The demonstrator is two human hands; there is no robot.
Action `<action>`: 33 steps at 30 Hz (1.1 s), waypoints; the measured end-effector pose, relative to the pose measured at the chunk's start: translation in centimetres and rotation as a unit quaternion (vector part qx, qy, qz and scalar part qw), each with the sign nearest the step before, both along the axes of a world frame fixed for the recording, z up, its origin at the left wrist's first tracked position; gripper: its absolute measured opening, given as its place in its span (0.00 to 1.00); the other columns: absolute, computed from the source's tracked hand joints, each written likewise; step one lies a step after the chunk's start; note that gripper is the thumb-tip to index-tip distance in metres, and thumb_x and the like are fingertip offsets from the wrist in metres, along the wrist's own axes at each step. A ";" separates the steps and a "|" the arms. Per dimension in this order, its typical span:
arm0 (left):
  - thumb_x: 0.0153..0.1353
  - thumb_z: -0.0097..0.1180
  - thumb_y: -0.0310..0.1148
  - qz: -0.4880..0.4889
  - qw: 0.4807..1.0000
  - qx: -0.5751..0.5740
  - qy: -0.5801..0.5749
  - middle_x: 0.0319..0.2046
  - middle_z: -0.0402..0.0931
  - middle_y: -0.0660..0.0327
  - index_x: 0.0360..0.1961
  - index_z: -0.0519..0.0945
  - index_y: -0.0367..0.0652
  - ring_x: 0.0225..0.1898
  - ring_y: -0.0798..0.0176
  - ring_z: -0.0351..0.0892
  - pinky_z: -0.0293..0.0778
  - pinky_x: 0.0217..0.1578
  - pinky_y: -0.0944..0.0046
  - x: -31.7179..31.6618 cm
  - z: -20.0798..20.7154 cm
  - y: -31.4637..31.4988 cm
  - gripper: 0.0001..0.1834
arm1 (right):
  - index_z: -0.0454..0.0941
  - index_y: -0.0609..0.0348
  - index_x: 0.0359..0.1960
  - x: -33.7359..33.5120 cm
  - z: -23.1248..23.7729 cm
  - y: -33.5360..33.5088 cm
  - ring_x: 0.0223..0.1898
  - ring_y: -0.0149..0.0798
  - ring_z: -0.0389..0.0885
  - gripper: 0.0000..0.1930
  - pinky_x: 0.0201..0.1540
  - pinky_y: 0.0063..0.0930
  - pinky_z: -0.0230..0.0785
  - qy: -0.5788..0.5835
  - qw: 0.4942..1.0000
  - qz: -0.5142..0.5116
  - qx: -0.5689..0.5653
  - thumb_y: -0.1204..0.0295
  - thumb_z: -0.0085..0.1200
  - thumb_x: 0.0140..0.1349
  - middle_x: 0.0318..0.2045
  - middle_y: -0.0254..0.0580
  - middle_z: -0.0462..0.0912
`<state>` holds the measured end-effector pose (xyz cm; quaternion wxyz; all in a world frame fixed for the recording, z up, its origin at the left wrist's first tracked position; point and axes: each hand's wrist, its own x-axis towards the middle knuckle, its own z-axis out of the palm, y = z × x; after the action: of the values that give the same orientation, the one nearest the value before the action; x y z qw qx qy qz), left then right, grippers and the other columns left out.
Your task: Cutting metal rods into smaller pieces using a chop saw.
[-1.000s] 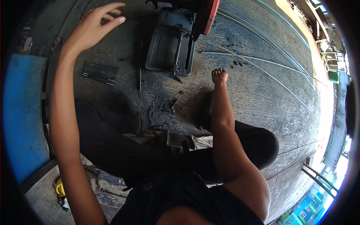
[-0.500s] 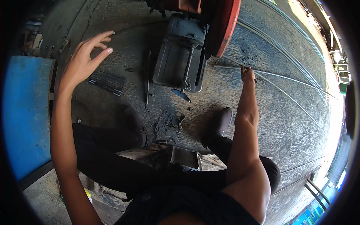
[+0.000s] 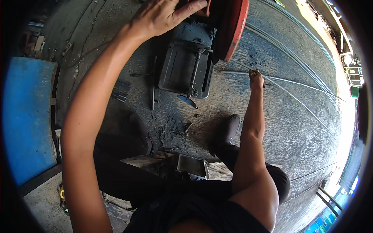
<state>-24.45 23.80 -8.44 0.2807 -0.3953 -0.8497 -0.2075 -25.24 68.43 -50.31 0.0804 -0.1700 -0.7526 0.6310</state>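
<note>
A chop saw with a grey metal base [image 3: 167,72] and a red guard [image 3: 237,33] stands on the floor ahead of me. My left hand [image 3: 161,17] is over the saw's upper left side at the top edge of the view. Its thumb is stretched out next to the red housing; its other fingers are partly cut off, and I see nothing held in it. To the right of the saw, my right hand [image 3: 256,79] is closed around a thin metal rod [image 3: 295,101], which slants from beside the guard toward the lower right. Another rod [image 3: 235,72] lies beside that hand.
Long metal rods [image 3: 295,50] run along the floor at the right. Short cut rods [image 3: 121,91] lie left of the saw, near a loose bar [image 3: 154,83]. Dark filings [image 3: 171,128] cover the floor between my shoes. A blue panel [image 3: 29,120] stands at the left.
My left hand has moved up and right, from above the short rods to the top of the saw. My right hand stays on the rod, almost unmoved.
</note>
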 end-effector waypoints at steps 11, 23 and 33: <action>0.64 0.50 0.34 -0.011 0.988 0.157 0.012 0.35 0.71 0.55 0.38 0.75 0.29 0.34 0.63 0.73 0.69 0.34 0.62 -1.5 2.3 4.9 0.14 | 0.72 0.76 0.37 -1.1 -0.8 -2.9 0.36 0.46 0.84 0.13 0.42 0.32 0.83 -0.007 0.976 -0.055 -0.211 0.72 0.44 0.70 0.33 0.54 0.79; 0.60 0.44 0.31 -0.102 0.981 0.166 -0.021 0.24 0.68 0.60 0.23 0.70 0.32 0.26 0.68 0.67 0.64 0.28 0.66 -5.6 4.2 5.1 0.13 | 0.77 0.66 0.39 -0.9 0.0 -4.6 0.35 0.28 0.82 0.16 0.40 0.21 0.74 0.025 0.973 0.007 -0.231 0.63 0.61 0.62 0.33 0.37 0.85; 0.60 0.44 0.31 -0.101 0.945 0.234 -0.207 0.19 0.66 0.64 0.20 0.70 0.36 0.23 0.70 0.63 0.61 0.26 0.66 -11.2 6.3 4.7 0.13 | 0.69 0.77 0.39 -1.1 2.5 -13.1 0.37 0.48 0.84 0.12 0.43 0.35 0.83 0.004 0.897 -0.051 -0.439 0.74 0.48 0.68 0.35 0.56 0.79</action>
<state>-35.68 28.49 -2.18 0.1602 -0.3506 -0.7723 -0.5049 -26.30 55.31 -47.82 0.0325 -0.2239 -0.3892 0.8929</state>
